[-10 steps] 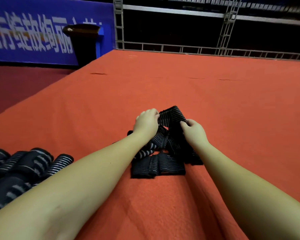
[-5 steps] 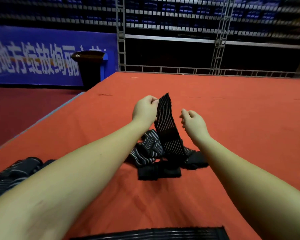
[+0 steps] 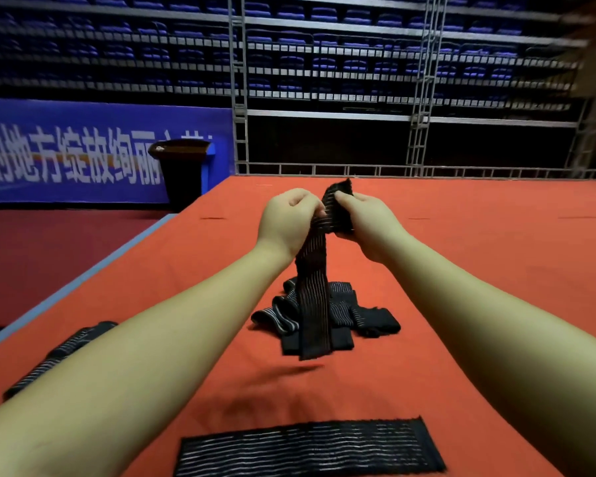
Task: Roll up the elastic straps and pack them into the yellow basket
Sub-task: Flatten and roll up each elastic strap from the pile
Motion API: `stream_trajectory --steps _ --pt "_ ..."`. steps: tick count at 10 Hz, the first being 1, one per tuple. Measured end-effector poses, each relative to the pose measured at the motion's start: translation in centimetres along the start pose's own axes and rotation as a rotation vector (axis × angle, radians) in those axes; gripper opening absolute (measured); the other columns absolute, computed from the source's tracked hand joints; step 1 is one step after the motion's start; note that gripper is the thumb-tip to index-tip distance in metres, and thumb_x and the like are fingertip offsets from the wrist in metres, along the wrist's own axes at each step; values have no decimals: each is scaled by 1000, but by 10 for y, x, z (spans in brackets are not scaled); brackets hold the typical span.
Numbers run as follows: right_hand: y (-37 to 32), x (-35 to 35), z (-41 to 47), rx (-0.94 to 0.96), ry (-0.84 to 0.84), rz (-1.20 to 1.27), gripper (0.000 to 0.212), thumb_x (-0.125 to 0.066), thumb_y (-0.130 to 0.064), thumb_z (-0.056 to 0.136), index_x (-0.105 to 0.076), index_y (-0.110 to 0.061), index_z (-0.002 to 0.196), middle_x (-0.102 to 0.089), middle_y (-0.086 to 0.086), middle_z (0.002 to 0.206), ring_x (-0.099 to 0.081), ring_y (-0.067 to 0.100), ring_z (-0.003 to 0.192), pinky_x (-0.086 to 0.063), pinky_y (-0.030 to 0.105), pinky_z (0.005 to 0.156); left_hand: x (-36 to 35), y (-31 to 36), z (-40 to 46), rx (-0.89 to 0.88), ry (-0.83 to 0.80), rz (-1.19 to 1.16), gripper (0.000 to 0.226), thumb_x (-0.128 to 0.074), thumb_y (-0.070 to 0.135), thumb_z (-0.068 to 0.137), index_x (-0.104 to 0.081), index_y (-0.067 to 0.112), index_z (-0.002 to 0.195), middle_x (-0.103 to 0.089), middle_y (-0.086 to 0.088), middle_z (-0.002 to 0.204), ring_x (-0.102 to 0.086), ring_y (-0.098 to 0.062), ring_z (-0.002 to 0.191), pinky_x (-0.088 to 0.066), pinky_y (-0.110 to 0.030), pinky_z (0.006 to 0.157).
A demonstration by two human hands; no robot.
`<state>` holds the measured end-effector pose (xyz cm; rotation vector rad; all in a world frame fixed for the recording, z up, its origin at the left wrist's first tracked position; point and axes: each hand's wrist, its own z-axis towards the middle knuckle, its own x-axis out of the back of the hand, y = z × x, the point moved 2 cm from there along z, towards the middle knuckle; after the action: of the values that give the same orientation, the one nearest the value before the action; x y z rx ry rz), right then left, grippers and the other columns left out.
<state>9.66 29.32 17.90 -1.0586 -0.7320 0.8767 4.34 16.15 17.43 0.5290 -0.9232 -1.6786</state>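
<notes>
Between both hands [image 3: 291,220], seemingly taut strap [image 3: 313,287]

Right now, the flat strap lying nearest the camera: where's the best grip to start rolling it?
Probably the right short end of the flat strap, taken from above. It lies fully spread out across the red carpet with its long sides crosswise, so a short end gives fingers a free edge to pinch and curl inward.

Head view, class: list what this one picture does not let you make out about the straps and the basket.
- Yellow basket: nowhere in the head view.
- Flat strap: near edge blurred, running to the bottom edge.
- Rolled straps: mostly hidden by the left forearm.
- Held strap, gripped by left hand and right hand: fingers cover its top.
- Strap pile: count unclear, tangled and partly behind the held strap.
</notes>
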Motion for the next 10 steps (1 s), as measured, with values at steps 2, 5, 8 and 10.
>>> stream_trajectory --steps 2,5,8,10 --pt "-24 -5 -24 53 -200 28 17 -54 -29 99 -66 -17 96 -66 0 81 -60 15 73 -48 27 64 32 -8 -9 68 -205 -17 45 -68 40 83 -53 21 122 -59 4 123 -55 -7 112 -40 -23 96" --pt "-1 6 -61 51 -185 186 20 -51 -22 101 -66 -9 101 -69 2 87 -64 18 81 -52 32 72 78 -33 -63 426 -560 -241 27 -69 15 75 -68 6 100 -74 -6 93 -71 -17 85 -57 -26 78" --pt "104 28 -104 -222 22 220 18 -57 -27 98 -67 -13 94 -66 4 85 -60 20 79 -45 33 69 113 -99 -126 672 -706 53 8 -66 2 87 -63 9 89 -66 -3 82 -63 -15 76 -48 -27 72" --pt "156 51 -136 -387 255 433 17 -58 -21 97 -67 -12 108 -72 3 99 -67 15 86 -53 27 72 147 -148 -164 790 -671 272 27 -83 22 67 -75 15 91 -70 -19 103 -67 -35 99 -50 -46 95"
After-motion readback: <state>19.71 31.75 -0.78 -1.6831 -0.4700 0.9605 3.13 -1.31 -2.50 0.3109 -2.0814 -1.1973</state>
